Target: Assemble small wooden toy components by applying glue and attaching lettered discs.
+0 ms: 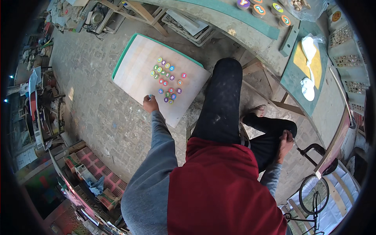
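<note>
My left hand (150, 104) is at the near left edge of a pale board (135, 64) with a green rim. Its fingers are pinched on a small blue disc (151, 96), partly hidden by the fingertips. On the board, to the right of that hand, several small round letter discs (171, 77) in bright colours lie in loose rows. My right hand (285, 144) is beside my bent right knee, fingers closed. Something thin and pale (294, 143) shows at its fingertips, too small to name.
A workbench (250, 23) at the far right bears larger letter discs (259, 10) and white paste (308, 89) on a yellow sheet (299, 58). Crates (188, 29) stand beneath it. A bicycle wheel (314, 194) is at lower right, shelving (100, 172) at lower left.
</note>
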Action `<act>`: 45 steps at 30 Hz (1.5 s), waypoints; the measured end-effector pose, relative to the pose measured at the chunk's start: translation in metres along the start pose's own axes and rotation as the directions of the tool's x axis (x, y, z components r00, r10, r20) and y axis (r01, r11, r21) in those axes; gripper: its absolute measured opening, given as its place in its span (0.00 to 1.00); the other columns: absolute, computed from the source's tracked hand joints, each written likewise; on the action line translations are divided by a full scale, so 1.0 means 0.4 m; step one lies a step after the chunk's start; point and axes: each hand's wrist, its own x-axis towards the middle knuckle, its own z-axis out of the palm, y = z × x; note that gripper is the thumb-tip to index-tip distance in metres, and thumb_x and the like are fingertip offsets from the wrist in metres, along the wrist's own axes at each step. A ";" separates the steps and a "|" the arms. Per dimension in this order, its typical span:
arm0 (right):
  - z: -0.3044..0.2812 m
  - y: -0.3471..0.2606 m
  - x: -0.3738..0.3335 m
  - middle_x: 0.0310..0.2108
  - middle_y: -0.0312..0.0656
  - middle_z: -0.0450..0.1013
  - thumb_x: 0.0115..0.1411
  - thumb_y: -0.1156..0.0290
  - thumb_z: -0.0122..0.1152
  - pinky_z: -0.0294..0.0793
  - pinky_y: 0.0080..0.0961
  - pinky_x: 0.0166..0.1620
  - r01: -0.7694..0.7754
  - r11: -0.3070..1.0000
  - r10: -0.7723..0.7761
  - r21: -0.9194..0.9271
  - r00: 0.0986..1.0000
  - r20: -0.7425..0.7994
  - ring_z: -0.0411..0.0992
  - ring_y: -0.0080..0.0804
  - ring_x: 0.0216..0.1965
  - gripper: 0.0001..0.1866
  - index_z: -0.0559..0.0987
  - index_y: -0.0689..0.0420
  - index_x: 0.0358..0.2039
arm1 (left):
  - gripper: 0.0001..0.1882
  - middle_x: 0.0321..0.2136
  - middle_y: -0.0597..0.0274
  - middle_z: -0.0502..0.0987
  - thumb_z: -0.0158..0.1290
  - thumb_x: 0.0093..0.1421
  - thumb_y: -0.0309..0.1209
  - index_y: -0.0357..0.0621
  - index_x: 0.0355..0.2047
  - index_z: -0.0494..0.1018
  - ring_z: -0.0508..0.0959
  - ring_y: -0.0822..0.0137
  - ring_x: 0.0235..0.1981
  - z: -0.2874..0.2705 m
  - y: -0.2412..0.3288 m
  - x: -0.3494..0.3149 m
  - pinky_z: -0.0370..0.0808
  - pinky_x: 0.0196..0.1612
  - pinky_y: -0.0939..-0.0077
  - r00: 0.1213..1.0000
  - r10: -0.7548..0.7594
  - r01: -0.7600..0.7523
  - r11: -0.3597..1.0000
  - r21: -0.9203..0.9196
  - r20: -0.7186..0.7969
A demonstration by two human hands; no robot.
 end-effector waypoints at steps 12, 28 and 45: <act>-0.001 -0.025 -0.010 0.20 0.38 0.73 0.62 0.59 0.61 0.69 0.24 0.31 0.017 1.000 -0.017 -0.003 1.000 0.003 0.70 0.24 0.23 0.16 0.82 0.61 0.38 | 0.19 0.34 0.49 0.83 0.62 0.52 0.36 0.42 0.42 0.81 0.84 0.51 0.36 0.051 -0.017 -0.062 0.79 0.42 0.59 0.970 -0.039 0.037 0.999 0.012 0.238; -0.005 -0.041 -0.006 0.20 0.39 0.72 0.63 0.58 0.60 0.69 0.24 0.32 -0.007 1.000 0.007 0.015 1.000 0.008 0.70 0.25 0.24 0.17 0.82 0.60 0.39 | 0.19 0.35 0.44 0.82 0.57 0.55 0.35 0.39 0.46 0.79 0.83 0.48 0.38 0.049 0.016 -0.068 0.79 0.43 0.55 0.980 -0.039 0.026 0.998 0.066 0.197; -0.009 0.021 -0.004 0.23 0.44 0.77 0.60 0.58 0.59 0.73 0.30 0.35 -0.081 0.995 0.078 -0.053 0.996 -0.042 0.77 0.33 0.26 0.16 0.83 0.57 0.38 | 0.15 0.40 0.56 0.80 0.56 0.61 0.25 0.38 0.49 0.77 0.79 0.71 0.35 -0.543 1.174 -0.062 0.75 0.39 0.78 0.473 0.875 -0.551 0.206 -0.808 -0.100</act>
